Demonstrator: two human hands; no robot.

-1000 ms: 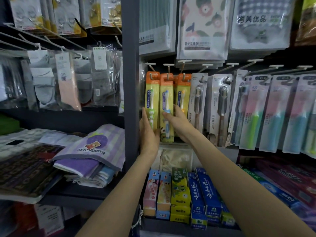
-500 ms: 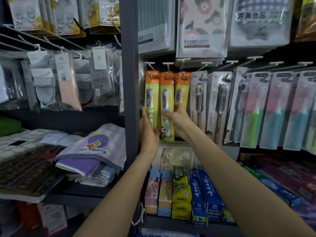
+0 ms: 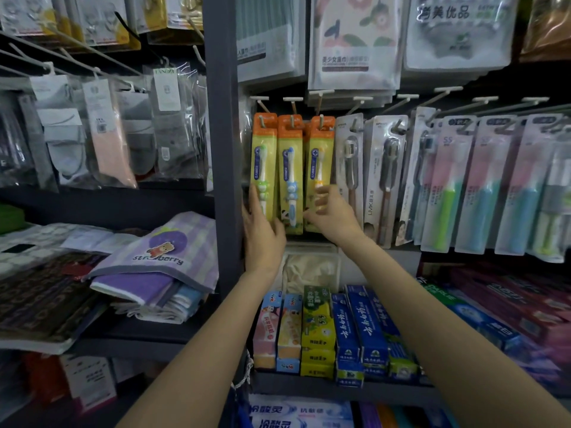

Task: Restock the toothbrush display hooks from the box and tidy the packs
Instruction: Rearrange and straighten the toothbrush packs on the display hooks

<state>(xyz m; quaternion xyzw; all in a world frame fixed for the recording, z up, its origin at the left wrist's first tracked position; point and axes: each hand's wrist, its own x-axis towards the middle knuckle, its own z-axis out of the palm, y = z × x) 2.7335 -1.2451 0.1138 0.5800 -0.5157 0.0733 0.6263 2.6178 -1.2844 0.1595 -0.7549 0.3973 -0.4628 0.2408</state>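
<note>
Three yellow toothbrush packs with orange tops hang side by side on hooks (image 3: 292, 103) at about 12 o'clock of the view: the left pack (image 3: 263, 162) with a green brush, the middle pack (image 3: 290, 171) with a blue brush, and the right pack (image 3: 319, 168) with a yellow brush. The left hand (image 3: 262, 234) lies with straight fingers against the lower part of the left pack, holding nothing. The right hand (image 3: 332, 216), blurred, has loosely bent fingers touching the bottom of the right pack, and I cannot tell whether it grasps it; toothpaste boxes (image 3: 318, 332) stand on the shelf at 6 o'clock.
</note>
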